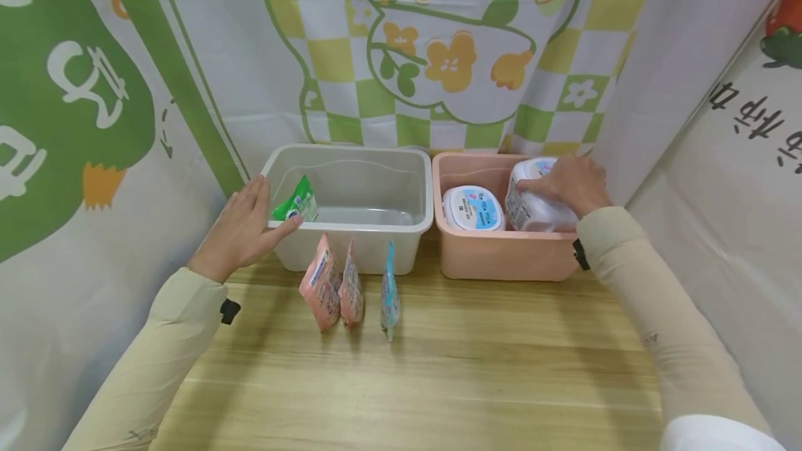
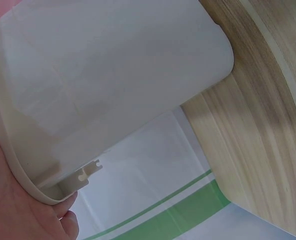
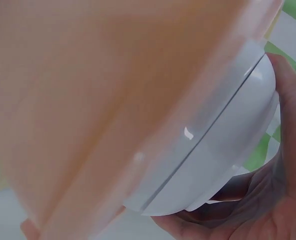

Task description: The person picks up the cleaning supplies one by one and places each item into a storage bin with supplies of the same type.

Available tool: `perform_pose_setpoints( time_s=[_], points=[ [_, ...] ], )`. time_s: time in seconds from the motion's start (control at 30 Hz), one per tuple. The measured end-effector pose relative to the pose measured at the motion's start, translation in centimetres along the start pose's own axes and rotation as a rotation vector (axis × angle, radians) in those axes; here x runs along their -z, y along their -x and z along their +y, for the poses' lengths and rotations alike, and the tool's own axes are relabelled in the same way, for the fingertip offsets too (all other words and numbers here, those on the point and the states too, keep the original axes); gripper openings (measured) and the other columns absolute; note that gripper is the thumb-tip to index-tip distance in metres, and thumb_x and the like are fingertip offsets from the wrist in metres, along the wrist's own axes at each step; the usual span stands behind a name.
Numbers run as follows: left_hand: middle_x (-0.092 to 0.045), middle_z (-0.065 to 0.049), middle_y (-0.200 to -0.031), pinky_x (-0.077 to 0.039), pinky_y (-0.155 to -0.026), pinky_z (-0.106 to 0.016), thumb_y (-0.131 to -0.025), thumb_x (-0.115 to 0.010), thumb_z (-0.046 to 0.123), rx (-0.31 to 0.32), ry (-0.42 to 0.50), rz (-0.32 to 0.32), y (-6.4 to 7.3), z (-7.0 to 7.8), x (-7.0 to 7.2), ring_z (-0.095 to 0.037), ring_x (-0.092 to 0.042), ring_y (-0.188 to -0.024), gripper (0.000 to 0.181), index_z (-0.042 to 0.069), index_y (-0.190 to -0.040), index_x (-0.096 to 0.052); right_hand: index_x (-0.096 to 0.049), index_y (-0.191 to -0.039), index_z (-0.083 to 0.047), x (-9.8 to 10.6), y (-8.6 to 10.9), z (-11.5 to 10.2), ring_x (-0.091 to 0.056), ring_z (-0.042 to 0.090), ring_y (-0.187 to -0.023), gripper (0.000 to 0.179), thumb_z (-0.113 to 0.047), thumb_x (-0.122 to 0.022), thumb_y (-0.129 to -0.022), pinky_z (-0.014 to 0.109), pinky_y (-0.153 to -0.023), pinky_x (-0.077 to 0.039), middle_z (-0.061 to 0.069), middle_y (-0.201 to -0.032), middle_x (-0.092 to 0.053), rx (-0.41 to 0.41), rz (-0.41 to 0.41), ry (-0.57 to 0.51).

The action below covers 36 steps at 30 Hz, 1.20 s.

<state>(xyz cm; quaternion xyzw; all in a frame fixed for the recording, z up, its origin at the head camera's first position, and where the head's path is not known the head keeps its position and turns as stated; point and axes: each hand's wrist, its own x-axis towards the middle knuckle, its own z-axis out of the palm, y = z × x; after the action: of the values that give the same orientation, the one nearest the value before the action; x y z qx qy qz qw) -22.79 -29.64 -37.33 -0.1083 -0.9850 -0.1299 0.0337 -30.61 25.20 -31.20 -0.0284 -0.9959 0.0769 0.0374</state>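
My left hand (image 1: pixel 241 228) rests at the left front corner of the grey bin (image 1: pixel 351 249), its thumb stretched along the front rim. In the left wrist view that hand (image 2: pixel 27 200) lies against the bin's rim (image 2: pixel 25 177). A green packet (image 1: pixel 299 202) leans inside the bin near it. My right hand (image 1: pixel 573 183) grips a white lidded tub (image 1: pixel 529 207), tilted in the right part of the pink bin (image 1: pixel 501 256). The right wrist view shows fingers curled round the white tub (image 3: pixel 218 140). Beside it sits a second white tub (image 1: pixel 473 209) with a blue-printed lid.
Two pink packets (image 1: pixel 322 287) (image 1: pixel 351 291) and a blue packet (image 1: pixel 390 294) stand upright on the wooden table (image 1: pixel 438 381), in front of the grey bin. A printed curtain (image 1: pixel 407 89) hangs close behind both bins, with more cloth at the sides.
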Motion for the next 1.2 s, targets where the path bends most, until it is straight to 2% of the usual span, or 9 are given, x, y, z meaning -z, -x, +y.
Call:
perform_pose_setpoints(
  time_s=[0.23,0.4,0.5,0.6,0.73,0.83,0.97,1.13,1.2],
  points=[
    [0.001,-0.032,-0.174,-0.006,-0.131,-0.066,-0.104,-0.039,0.070,0.014,0.005,-0.017,0.1,-0.1,0.0,-0.050,-0.004,-0.162,0.108,-0.011,-0.163,0.000,-0.060,-0.073,-0.005,-1.0,-0.1,0.0,-0.056,0.032,-0.080,0.075,-0.079,-0.071,-0.079,0.042,-0.068,-0.047,0.021,-0.090,-0.062,-0.021,-0.024,0.016],
    [0.000,-0.032,-0.174,-0.006,-0.131,-0.066,-0.104,-0.038,0.071,0.014,0.006,-0.018,0.1,-0.1,0.0,-0.050,-0.005,-0.162,0.108,-0.011,-0.164,-0.001,-0.061,-0.072,-0.005,-1.7,-0.2,0.1,-0.057,0.034,-0.090,0.072,-0.075,-0.076,-0.077,0.049,-0.077,-0.049,0.022,-0.095,-0.062,-0.033,-0.018,-0.048],
    [0.001,-0.032,-0.174,-0.006,-0.131,-0.066,-0.104,-0.038,0.071,0.014,0.006,-0.026,0.1,0.0,0.1,-0.050,-0.003,-0.162,0.108,-0.012,-0.163,0.000,-0.056,-0.067,-0.007,-2.0,-0.2,0.1,-0.056,0.034,-0.089,0.070,-0.073,-0.079,-0.076,0.051,-0.078,-0.049,0.016,-0.081,-0.058,-0.033,0.005,-0.069],
    [0.003,-0.031,-0.174,-0.005,-0.131,-0.065,-0.104,-0.038,0.071,0.017,0.006,-0.037,0.1,0.0,0.1,-0.050,-0.002,-0.163,0.109,-0.011,-0.163,0.001,-0.043,-0.061,-0.013,-2.2,-0.2,0.2,-0.051,0.028,-0.074,0.072,-0.072,-0.080,-0.075,0.045,-0.070,-0.045,0.004,-0.062,-0.041,-0.040,0.007,-0.075],
    [0.004,-0.030,-0.175,-0.004,-0.131,-0.065,-0.104,-0.038,0.072,0.022,0.012,-0.039,0.0,0.1,0.1,-0.049,-0.002,-0.163,0.109,-0.010,-0.164,0.002,-0.034,-0.059,-0.017,-2.5,-0.2,0.4,-0.038,0.017,-0.057,0.074,-0.071,-0.081,-0.075,0.036,-0.059,-0.037,-0.005,-0.055,-0.026,-0.033,0.009,-0.103],
    [0.004,-0.030,-0.175,-0.004,-0.131,-0.065,-0.104,-0.038,0.072,0.025,0.015,-0.038,0.0,0.1,0.2,-0.049,-0.001,-0.163,0.109,-0.010,-0.164,0.002,-0.030,-0.055,-0.018,-2.7,0.0,0.5,-0.028,0.012,-0.049,0.076,-0.069,-0.082,-0.076,0.032,-0.050,-0.032,-0.007,-0.050,-0.023,-0.006,0.020,-0.126],
    [0.005,-0.029,-0.175,-0.003,-0.131,-0.065,-0.104,-0.037,0.072,0.028,0.018,-0.040,0.0,0.1,0.2,-0.048,0.000,-0.163,0.109,-0.009,-0.164,0.003,-0.026,-0.049,-0.020,-3.0,0.1,0.9,-0.020,0.009,-0.045,0.079,-0.065,-0.085,-0.076,0.028,-0.044,-0.022,-0.008,-0.045,-0.020,0.081,0.098,-0.148],
    [0.004,-0.030,-0.175,-0.004,-0.131,-0.067,-0.104,-0.037,0.072,0.020,0.019,-0.032,0.1,0.1,0.2,-0.050,-0.001,-0.163,0.108,-0.010,-0.163,0.002,-0.022,-0.044,-0.021,-4.2,-0.8,2.3,-0.019,0.007,-0.042,0.083,-0.076,-0.076,-0.076,0.026,-0.042,-0.017,-0.010,-0.043,-0.019,0.260,0.215,0.046],
    [0.003,-0.031,-0.174,-0.005,-0.130,-0.067,-0.104,-0.037,0.072,0.018,0.018,-0.029,0.1,0.1,0.2,-0.050,-0.002,-0.163,0.108,-0.011,-0.163,0.002,-0.022,-0.045,-0.022,-4.5,-0.9,2.7,-0.021,0.008,-0.043,0.083,-0.079,-0.071,-0.078,0.026,-0.042,-0.018,-0.011,-0.044,-0.019,0.271,0.203,0.094]
  ],
)
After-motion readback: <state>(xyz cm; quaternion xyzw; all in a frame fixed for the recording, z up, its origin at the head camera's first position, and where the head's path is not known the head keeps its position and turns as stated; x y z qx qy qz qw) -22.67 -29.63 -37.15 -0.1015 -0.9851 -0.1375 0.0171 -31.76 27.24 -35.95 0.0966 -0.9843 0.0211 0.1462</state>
